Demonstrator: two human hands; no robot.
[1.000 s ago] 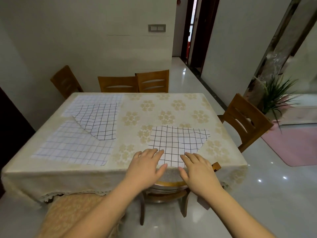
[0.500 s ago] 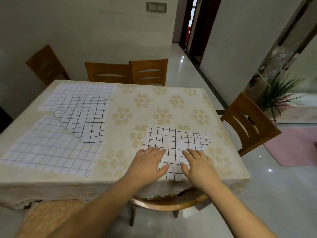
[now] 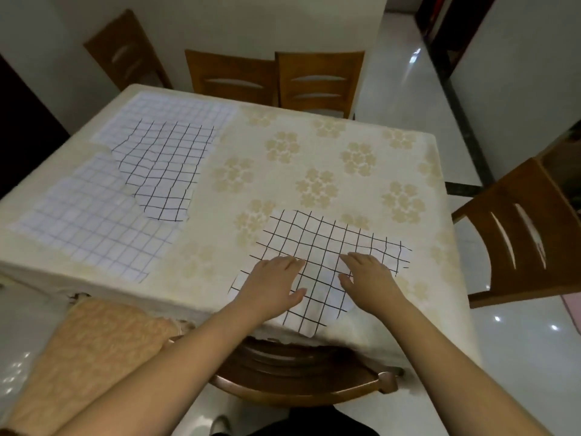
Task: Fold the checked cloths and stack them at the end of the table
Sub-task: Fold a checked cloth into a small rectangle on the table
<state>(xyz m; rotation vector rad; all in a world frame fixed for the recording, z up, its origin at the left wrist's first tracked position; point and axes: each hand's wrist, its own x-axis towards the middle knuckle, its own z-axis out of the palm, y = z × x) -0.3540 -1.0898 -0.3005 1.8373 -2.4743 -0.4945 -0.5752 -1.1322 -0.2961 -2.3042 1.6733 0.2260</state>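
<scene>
A white cloth with a black check (image 3: 323, 243) lies near the table's front edge, one corner hanging over it. My left hand (image 3: 273, 287) and my right hand (image 3: 369, 280) rest flat on this cloth, fingers spread, gripping nothing. A second black-checked cloth (image 3: 163, 171) lies at the left middle, overlapping two pale blue-checked cloths: one at the far left (image 3: 163, 114), one at the near left (image 3: 85, 221).
The table (image 3: 314, 158) wears a cream cloth with a flower print. Wooden chairs stand at the far side (image 3: 317, 80), at the right (image 3: 528, 234) and tucked under the front edge (image 3: 301, 382). A cushioned seat (image 3: 88, 357) is at the lower left.
My head has moved closer and tilted down over the table. Both hands have slid further onto the near cloth, which now lies nearer the edge with a corner overhanging.
</scene>
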